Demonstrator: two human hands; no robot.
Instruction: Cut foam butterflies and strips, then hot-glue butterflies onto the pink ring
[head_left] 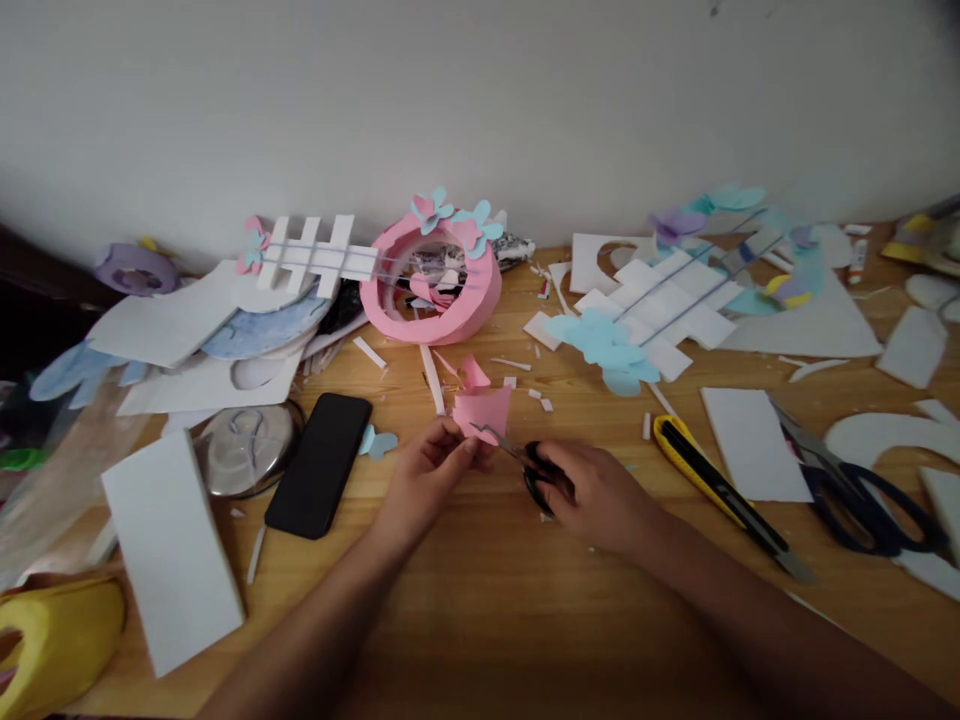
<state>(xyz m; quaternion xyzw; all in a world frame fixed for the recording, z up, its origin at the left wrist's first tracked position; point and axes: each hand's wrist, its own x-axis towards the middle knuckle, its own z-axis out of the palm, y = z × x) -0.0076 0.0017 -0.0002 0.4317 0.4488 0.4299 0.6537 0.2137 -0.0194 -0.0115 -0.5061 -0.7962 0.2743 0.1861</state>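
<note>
My left hand (435, 470) pinches a small piece of pink paper (487, 408) between thumb and fingers above the wooden table. My right hand (592, 488) grips small black-handled scissors (536, 470), with fingers in the loops. The scissors' blades point left and lie against the lower part of the paper; whether they are parted I cannot tell. Just beyond the paper is another pink scrap (474, 372). Farther back stands a pink ring (390, 310) with paper butterflies on its rim and a white strip-built neck (322, 258) joined to its left side.
Left are a black phone (319, 465), a round tin (247, 450) and a white board piece (174, 550). On the right lie a yellow box cutter (697, 465), large scissors (862, 505) and another white piece (754, 445). A blue-trimmed model (660, 305) sits behind, among scraps.
</note>
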